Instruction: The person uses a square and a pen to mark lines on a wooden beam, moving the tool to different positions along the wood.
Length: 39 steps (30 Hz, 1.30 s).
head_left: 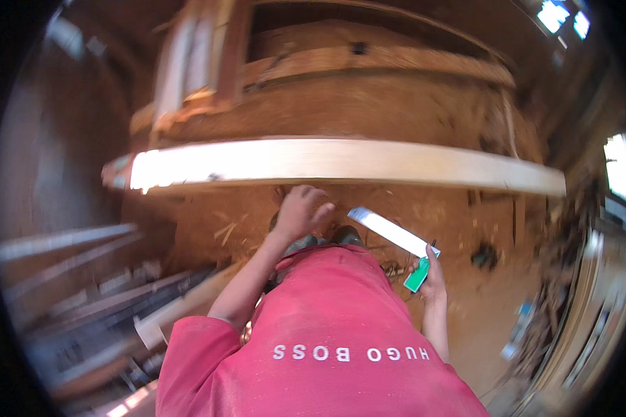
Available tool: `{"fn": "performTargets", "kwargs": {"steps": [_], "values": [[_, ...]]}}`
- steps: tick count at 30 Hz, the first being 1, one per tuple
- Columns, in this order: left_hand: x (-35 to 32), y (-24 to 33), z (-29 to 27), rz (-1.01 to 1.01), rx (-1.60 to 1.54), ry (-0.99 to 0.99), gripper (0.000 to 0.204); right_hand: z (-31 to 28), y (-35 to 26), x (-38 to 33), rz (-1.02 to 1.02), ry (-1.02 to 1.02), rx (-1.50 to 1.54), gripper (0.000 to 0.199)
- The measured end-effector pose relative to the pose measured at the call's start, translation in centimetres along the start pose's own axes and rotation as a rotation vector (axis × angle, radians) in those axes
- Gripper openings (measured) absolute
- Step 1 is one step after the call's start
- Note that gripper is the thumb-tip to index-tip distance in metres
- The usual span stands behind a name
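Right of centre, slightly low in the frame, the right hand [435,281] is clasping a green-handled square [393,232], its pale blade pointing to the upper left. Near centre, the left hand [301,214] is hovering with thumb and fingers apart by a plank [348,160] spanning the upper middle; I cannot tell whether they are touching.

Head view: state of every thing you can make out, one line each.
Left hand: nothing visible in it, fingers loosely curled, near the plank; contact unclear.
Right hand: closed on the green-handled square.
Green-handled square: held, blade slanting toward the plank, gap visible between them.
Plank: lying crosswise, left end brightly lit.
Ground: brown, littered with scraps.
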State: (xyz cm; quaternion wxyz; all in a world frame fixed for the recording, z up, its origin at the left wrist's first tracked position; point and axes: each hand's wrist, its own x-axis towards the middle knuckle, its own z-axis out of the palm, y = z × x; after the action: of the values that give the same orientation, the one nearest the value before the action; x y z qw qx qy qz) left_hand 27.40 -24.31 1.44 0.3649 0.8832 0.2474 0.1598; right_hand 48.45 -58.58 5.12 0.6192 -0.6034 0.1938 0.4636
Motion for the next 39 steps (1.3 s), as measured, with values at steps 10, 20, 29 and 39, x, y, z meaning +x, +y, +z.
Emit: {"fn": "performTargets", "kwargs": {"steps": [10, 20, 29, 39], "values": [[20.9, 7.5, 10.6, 0.253, 0.277, -0.299, 0.064, -15.0, 13.5, -2.9, -0.259, 0.622, 0.993, 0.032], [31.0, 12.1, 22.6, -0.076, 0.227, -0.6, 0.075, -13.5, 16.3, 1.2, -0.294, 0.867, 1.273, 0.031], [32.2, 14.2, 24.0, 0.017, 0.314, -0.677, 0.082, -11.0, 2.1, 5.8, -0.408, 0.901, 1.156, 0.027], [31.0, 11.5, 23.9, 0.117, 0.377, -0.434, 0.069, -7.6, -12.6, 15.9, -0.24, 0.67, 1.112, 0.04]]}}
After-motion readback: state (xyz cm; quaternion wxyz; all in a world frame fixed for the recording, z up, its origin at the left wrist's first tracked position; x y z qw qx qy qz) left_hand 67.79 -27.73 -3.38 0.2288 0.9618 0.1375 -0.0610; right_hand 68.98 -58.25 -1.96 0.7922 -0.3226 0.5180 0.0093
